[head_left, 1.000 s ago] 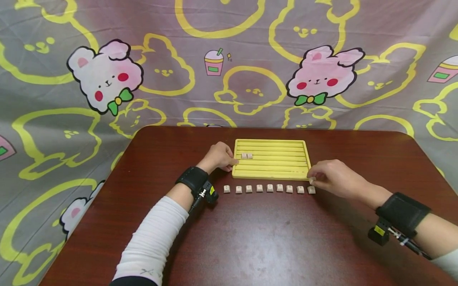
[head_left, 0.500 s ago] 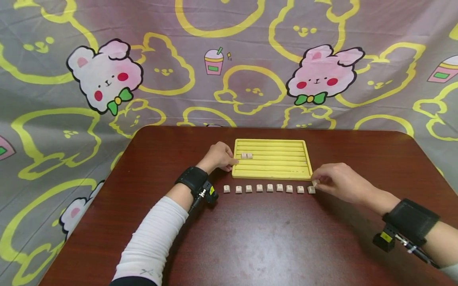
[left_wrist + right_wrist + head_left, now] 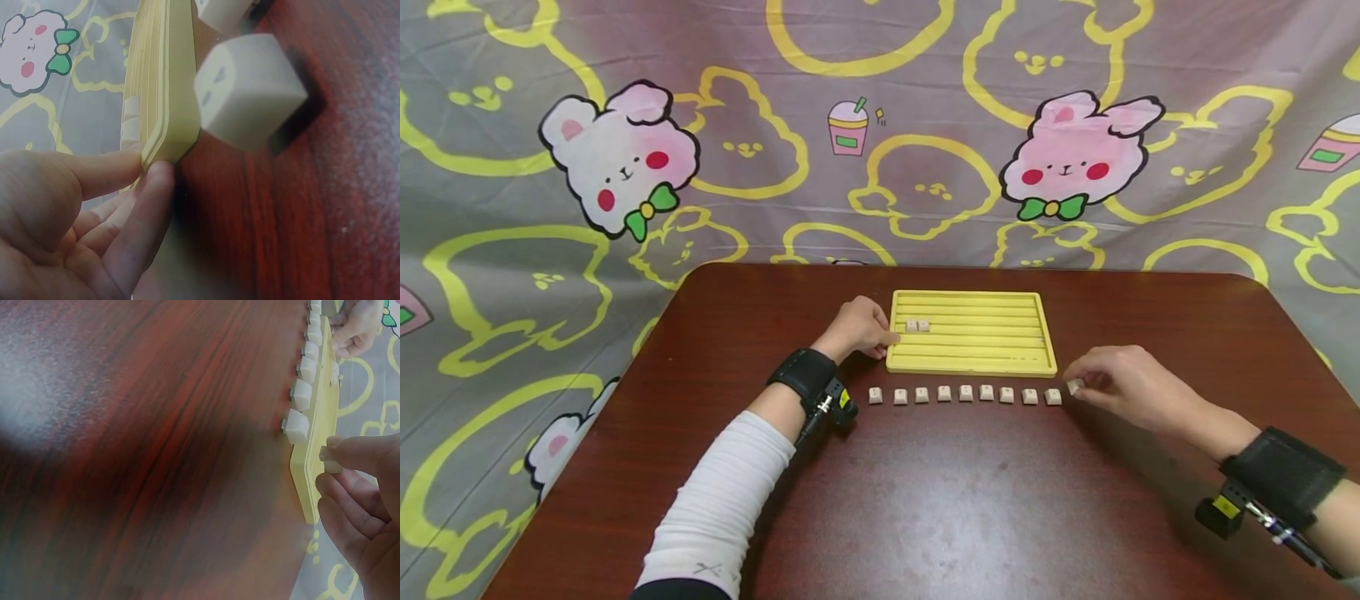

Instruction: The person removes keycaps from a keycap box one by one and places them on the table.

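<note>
My left hand [image 3: 859, 327] pinches the left edge of a yellow ridged tray [image 3: 970, 367]. In the left wrist view the thumb lies on the rim and a finger [image 3: 153, 194] presses the outer wall at the corner. My right hand [image 3: 1131, 385] is just right of the tray's near right corner, pinching a small white keycap [image 3: 1075, 386] between thumb and fingertips. That keycap [image 3: 331, 460] also shows in the right wrist view. Two keycaps [image 3: 917, 326] sit side by side on the tray's left part.
A row of several white keycaps [image 3: 966, 393] stands on the brown table [image 3: 940, 500] along the tray's near side. The row's right-end keycap [image 3: 1053, 397] is close to my right fingertips. A patterned curtain [image 3: 760, 167] hangs behind the table.
My right hand has moved a little to the right with the keycap, away from the tray's corner and the row's right end. My left hand has stayed on the tray's edge.
</note>
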A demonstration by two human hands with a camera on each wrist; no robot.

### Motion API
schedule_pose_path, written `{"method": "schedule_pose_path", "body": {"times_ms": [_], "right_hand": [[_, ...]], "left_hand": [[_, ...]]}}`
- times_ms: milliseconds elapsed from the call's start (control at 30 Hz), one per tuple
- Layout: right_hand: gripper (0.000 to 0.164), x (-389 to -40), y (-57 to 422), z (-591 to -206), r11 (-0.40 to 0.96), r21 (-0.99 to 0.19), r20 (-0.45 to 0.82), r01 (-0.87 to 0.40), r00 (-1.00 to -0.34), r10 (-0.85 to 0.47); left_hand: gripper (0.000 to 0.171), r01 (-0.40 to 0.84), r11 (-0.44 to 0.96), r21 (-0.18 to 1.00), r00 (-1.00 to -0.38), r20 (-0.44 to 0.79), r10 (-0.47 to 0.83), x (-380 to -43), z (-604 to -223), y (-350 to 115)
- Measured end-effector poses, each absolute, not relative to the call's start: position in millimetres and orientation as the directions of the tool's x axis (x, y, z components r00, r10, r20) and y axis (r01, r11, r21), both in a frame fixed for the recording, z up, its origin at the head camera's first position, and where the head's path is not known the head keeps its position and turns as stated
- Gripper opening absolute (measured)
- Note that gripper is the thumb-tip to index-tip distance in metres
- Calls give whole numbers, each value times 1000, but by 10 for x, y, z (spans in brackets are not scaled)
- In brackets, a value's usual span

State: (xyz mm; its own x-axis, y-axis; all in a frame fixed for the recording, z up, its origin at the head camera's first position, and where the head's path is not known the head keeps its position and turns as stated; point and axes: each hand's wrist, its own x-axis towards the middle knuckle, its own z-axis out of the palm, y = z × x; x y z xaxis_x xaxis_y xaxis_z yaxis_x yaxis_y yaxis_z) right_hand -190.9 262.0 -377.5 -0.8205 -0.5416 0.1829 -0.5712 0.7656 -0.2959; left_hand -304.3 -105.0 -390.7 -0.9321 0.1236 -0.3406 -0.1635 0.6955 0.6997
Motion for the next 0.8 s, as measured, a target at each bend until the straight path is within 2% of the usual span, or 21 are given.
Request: {"method": "schedule_pose_path", "body": {"times_ms": [267,800], "right_hand": [[20,-1898,2645,-3827,746,-303,213,-593,-805,-553],[20,-1938,2721,-3863,765,-313,170,-563,-826,-538]], "left_hand": [[19,-158,702,694,-934,-337,123,-3015,-3874,-1053],[19,-163,695,701,-934,-337,121,-3034,-3868,-1032]]}}
